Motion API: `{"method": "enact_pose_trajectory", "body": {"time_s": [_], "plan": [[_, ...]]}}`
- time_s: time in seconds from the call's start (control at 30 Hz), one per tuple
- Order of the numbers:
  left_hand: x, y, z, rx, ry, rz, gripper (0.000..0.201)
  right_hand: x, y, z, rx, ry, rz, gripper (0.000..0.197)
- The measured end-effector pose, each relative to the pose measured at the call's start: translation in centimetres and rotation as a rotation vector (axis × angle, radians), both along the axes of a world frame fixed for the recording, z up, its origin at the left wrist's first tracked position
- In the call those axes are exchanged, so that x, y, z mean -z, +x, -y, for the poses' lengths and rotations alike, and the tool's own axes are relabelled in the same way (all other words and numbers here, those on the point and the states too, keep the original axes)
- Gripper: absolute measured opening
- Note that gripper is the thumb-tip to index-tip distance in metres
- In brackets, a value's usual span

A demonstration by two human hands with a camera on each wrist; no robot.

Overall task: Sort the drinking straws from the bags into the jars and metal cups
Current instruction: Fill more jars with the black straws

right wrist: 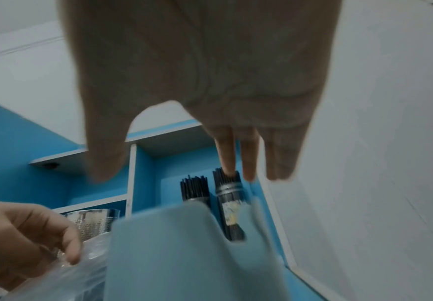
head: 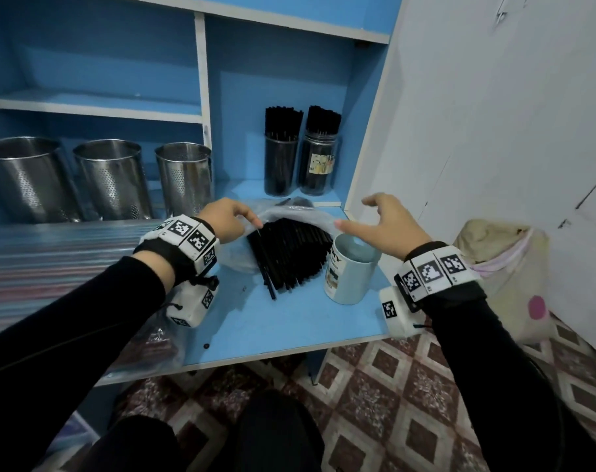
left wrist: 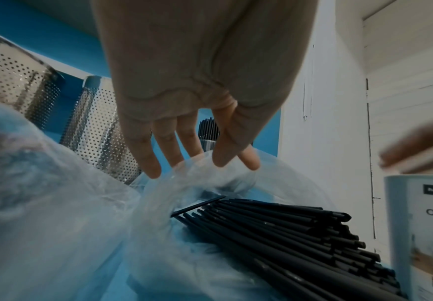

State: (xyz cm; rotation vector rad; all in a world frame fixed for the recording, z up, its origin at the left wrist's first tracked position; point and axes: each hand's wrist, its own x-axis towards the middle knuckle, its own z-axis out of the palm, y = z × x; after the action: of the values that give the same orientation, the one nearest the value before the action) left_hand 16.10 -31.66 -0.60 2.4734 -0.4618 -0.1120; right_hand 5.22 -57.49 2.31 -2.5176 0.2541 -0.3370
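**Both hands over the open straw bag**

Far left, three perforated metal cups (head: 34,178) (head: 114,178) (head: 184,177) stand in a row on the striped surface, shiny steel cylinders, no straws visible in them.

Moving in, the left hand (head: 226,218) is at the clear plastic bag (head: 289,212), fingers (left wrist: 220,150) reaching down onto the crinkled film at its open edge. They touch the plastic; a firm pinch cannot be confirmed from any view.

Centre now: the pile of black straws (head: 289,253) lies fanned out on the blue shelf (head: 272,328), half inside the bag, right below and between the two hands. Thin, matte, straight tubes. One straw (head: 267,267) lies apart on the pile's left side, pointing toward the shelf's front edge.

Behind them, at the back of the compartment, two jars (head: 280,161) (head: 318,165) stand side by side, upright, both packed with black straws.

Just right of the pile, touching it, a pale blue labelled cup (head: 351,274), smooth-walled, open top, nothing showing inside.

The right hand (head: 386,226) hovers above that cup, fingers spread and relaxed, holding nothing. Blurred in the wrist view.

Far right, a white wall (head: 494,131) and a pale cloth bag (head: 504,267) on the patterned floor.
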Motion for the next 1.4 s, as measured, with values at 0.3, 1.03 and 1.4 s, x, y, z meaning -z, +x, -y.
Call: {"method": "enact_pose_trajectory", "body": {"time_s": [0.3,1.03,1.4], "plan": [[-0.3,0.3,0.2,0.006,-0.219,0.153,0.055,2.0,5.6,-10.2,-0.101,-0.108,-0.015,0.026],[-0.3,0.1,-0.1,0.075,-0.192,0.114,0.051,4.7,7.9,-10.8,0.06,-0.239,-0.299,0.031],[0.3,-1.1,0.9,-0.011,-0.261,0.307,0.038,2.8,3.2,-9.4,-0.09,-0.059,-0.11,0.032]]}}
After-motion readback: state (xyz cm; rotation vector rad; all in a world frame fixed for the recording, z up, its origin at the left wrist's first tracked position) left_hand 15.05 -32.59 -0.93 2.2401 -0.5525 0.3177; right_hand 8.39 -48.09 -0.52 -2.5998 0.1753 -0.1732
